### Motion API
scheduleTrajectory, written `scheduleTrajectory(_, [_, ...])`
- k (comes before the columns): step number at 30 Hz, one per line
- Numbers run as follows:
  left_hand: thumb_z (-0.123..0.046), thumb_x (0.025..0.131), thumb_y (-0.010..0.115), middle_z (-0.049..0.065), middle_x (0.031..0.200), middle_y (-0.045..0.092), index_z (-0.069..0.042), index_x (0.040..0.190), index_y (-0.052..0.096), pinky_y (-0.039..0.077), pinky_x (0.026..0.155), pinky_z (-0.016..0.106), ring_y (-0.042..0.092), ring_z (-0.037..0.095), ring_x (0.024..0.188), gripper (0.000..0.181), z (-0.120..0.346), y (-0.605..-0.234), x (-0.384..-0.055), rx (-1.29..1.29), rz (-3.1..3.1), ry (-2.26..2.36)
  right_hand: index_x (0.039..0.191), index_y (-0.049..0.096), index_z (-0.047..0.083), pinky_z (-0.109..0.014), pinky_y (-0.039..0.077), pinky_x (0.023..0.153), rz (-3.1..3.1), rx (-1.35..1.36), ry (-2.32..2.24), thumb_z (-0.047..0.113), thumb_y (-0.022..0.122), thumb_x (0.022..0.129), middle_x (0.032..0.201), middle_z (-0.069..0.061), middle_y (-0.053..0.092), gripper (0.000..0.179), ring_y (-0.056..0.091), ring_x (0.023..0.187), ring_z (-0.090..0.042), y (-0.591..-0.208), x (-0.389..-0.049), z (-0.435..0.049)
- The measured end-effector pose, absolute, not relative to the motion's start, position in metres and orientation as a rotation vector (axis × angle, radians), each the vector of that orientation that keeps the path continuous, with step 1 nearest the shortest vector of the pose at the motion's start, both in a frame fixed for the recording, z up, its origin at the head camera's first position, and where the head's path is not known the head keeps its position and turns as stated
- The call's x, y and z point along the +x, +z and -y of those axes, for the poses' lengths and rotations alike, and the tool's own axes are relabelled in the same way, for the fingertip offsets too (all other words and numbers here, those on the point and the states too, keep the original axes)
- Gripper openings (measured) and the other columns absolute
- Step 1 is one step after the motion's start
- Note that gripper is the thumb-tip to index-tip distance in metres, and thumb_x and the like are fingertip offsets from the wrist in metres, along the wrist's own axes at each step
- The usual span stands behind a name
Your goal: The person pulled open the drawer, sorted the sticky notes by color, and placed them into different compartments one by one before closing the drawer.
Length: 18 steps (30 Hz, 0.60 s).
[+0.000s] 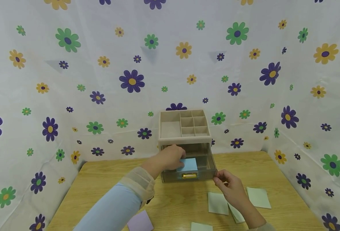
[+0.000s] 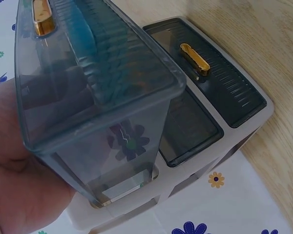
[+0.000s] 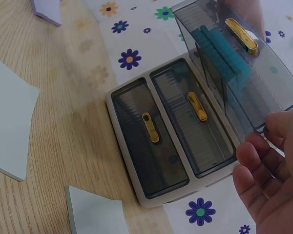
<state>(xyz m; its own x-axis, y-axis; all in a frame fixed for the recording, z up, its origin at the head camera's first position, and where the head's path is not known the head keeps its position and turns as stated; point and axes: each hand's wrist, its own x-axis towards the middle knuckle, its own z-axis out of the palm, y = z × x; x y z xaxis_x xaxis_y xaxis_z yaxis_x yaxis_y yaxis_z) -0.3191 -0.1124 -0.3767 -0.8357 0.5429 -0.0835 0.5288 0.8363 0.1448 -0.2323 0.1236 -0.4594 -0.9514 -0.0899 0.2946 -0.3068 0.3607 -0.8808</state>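
Near the desk's far edge, the open drawer (image 1: 170, 177) is gleaming in glossy, smoky see-through plastic, and its gold handle (image 1: 189, 175) is shining like polished metal. The cream organizer frame (image 1: 184, 140) is looking smooth and matt, like moulded plastic. The desk (image 1: 109, 186) is showing wood grain with a low sheen. Toward its right edge, green paper pads (image 1: 258, 197) are looking matt — the blue paper pad (image 1: 190, 164) likewise. A blue sleeve (image 1: 112, 207) is showing soft, dull cloth — its beige cuff (image 1: 142, 183) is looking thin and wrinkled.
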Motion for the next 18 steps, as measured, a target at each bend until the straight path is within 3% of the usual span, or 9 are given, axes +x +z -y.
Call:
scheduleTrajectory(5, [-0.025,0.089,0.071,0.006,0.114,0.066,-0.007,0.117,0.066,0.049,0.092,0.034,0.061,0.021,0.107,0.034,0.113,-0.377,-0.316,0.848,-2.934,0.164,0.094,0.062,0.004,-0.024,0.05,0.061,2.438,0.352,1.603,0.01,0.062,0.094,0.083,-0.002,0.062,0.006,0.06,0.074,-0.015,-0.481,-0.245,-0.13])
scheduleTrajectory(11, [-0.027,0.092,0.067,0.005,0.11,0.063,-0.008,0.115,0.065,0.049,0.088,0.034,0.059,0.02,0.102,0.03,0.118,-0.371,-0.303,0.975,-3.042,0.228,0.095,0.065,0.009,-0.024,0.051,0.061,2.415,0.393,1.626,0.018,0.064,0.093,0.085,-0.001,0.064,0.01,0.059,0.076,-0.013,-0.486,-0.249,-0.135])
scheduleTrajectory(15, [-0.025,0.092,0.067,0.004,0.106,0.061,-0.009,0.114,0.064,0.05,0.082,0.032,0.058,0.018,0.096,0.028,0.124,-0.362,-0.282,1.162,-3.138,0.269,0.098,0.065,0.012,-0.024,0.051,0.065,2.464,0.398,1.584,0.023,0.064,0.094,0.087,0.001,0.064,0.012,0.059,0.08,-0.012,-0.481,-0.248,-0.138])
scheduleTrajectory(18, [-0.019,0.09,0.067,0.002,0.097,0.06,-0.009,0.106,0.065,0.05,0.075,0.029,0.056,0.016,0.087,0.019,0.123,-0.361,-0.264,1.451,-3.243,0.234,0.099,0.065,0.012,-0.025,0.052,0.067,2.495,0.41,1.539,0.023,0.063,0.094,0.088,0.003,0.064,0.011,0.059,0.082,-0.011,-0.479,-0.247,-0.14])
